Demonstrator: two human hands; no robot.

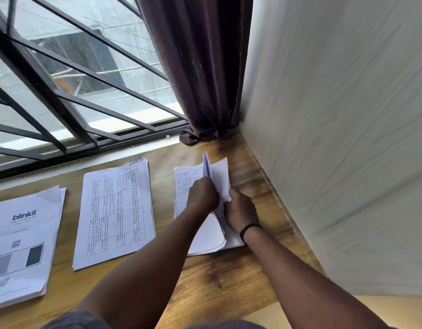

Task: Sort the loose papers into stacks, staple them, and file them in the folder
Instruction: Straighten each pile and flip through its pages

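Three paper stacks lie on the wooden desk (217,276). A stack with a "blinkit" print (22,243) is at the left. A stack topped by a printed table (115,214) is in the middle. At the right lies a handwritten, lined stack (184,186) whose upper sheets (219,172) stand lifted on edge. My left hand (203,193) grips those lifted sheets from the left. My right hand (241,210), with a black band at the wrist, holds them from the right. No stapler or folder is in view.
A white wall (335,138) runs close along the desk's right side. A dark curtain (205,67) hangs into the far corner, its hem bunched on the desk. A barred window (74,79) runs along the desk's far edge.
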